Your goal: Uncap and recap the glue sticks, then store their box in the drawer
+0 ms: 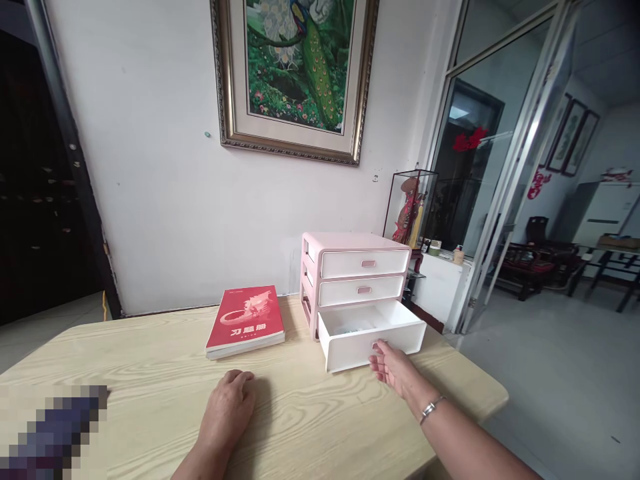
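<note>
A pink and white cabinet (357, 241) with three drawers stands at the back right of the table. Its bottom drawer (350, 351) is pulled out, with something small inside that I cannot make out. My right hand (391, 368) is at that drawer's front, its fingers on the small pink handle. The upper two drawers are closed. My left hand (231, 404) rests on the table with its fingers curled under, and what they hold, if anything, is hidden. Just beyond it lies a thick red book (250, 317).
The wooden table (130, 360) meets the wall behind. A framed peacock picture (365, 87) hangs above. Behind the cabinet at the right is a glass case (411, 210) with a figure. A blurred-out dark object (55, 433) covers the lower left corner.
</note>
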